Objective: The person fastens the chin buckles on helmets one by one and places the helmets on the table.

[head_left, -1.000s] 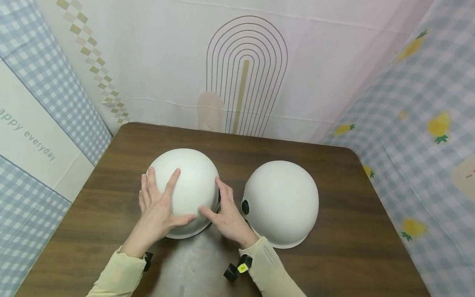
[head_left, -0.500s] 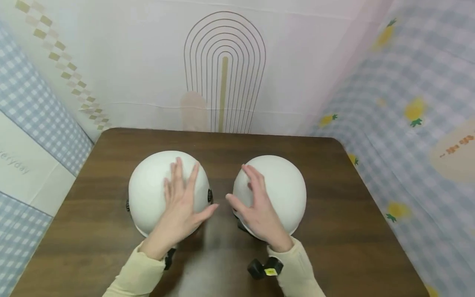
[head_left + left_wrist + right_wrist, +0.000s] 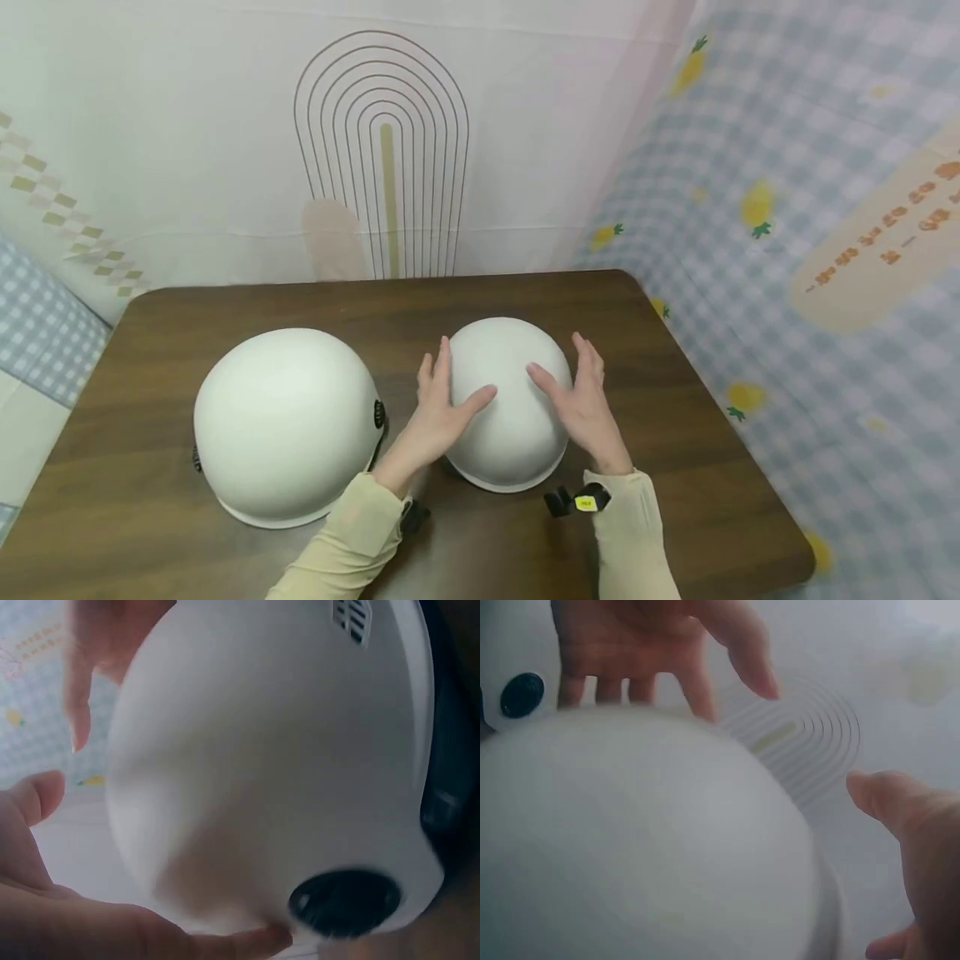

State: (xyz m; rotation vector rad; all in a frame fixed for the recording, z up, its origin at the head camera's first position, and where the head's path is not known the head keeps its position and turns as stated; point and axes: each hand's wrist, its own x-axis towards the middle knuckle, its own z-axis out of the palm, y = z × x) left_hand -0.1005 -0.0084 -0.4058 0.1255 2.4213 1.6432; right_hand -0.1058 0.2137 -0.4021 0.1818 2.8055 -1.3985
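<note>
The smaller-looking white helmet (image 3: 510, 442) sits dome up on the right half of the table. At its left side is my left hand (image 3: 438, 417), fingers extended and thumb over the shell. My right hand (image 3: 588, 412) is spread at the right side, thumb pointing in over the dome. In the left wrist view a fingertip of the left hand lies at the shell near a round black fitting (image 3: 346, 902), and a slotted vent (image 3: 352, 621) shows by the rim. A second white helmet (image 3: 285, 425) stands to the left, dome up, apart from both hands.
Both helmets rest on a dark brown wooden table (image 3: 420, 304) with rounded corners. Behind it hangs a pale cloth (image 3: 525, 150) printed with arches, and a blue checked cloth (image 3: 675, 200) hangs at the right. Black cameras (image 3: 577, 502) are strapped to the wrists.
Both hands have left the left helmet and moved right to either side of the right helmet. The head view has turned right, so the scene appears shifted left.
</note>
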